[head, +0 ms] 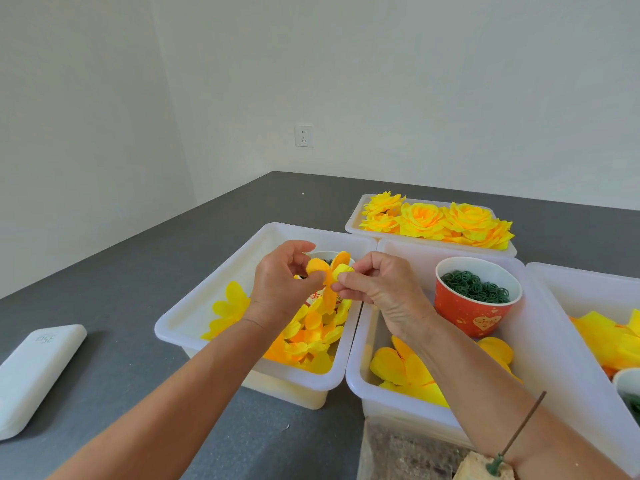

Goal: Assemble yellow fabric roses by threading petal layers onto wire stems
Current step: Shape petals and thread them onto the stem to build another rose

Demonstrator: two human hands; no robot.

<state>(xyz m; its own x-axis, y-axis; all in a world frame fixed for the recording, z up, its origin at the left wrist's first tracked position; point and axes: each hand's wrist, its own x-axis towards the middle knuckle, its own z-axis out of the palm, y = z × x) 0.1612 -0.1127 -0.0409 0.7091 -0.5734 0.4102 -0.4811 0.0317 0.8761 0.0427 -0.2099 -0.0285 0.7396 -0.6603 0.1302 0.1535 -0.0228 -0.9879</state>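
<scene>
Both hands meet above the left white bin [180, 317], pinching one small yellow-orange petal layer [330, 271] between them. My left hand [280, 282] pinches its left side with thumb and fingers. My right hand [377, 289] pinches its right side. Loose yellow petal layers [311, 337] lie in the bin below. A thin wire stem [519, 434] stands tilted in a foam block [481, 469] at the bottom right, apart from both hands.
A middle white bin [356, 379] holds large petals [405, 372] and a red cup of green rings [476, 296]. A far tray [353, 220] holds finished yellow roses [436, 220]. Another bin [588, 282] sits at right. A white flat box [34, 372] lies at left.
</scene>
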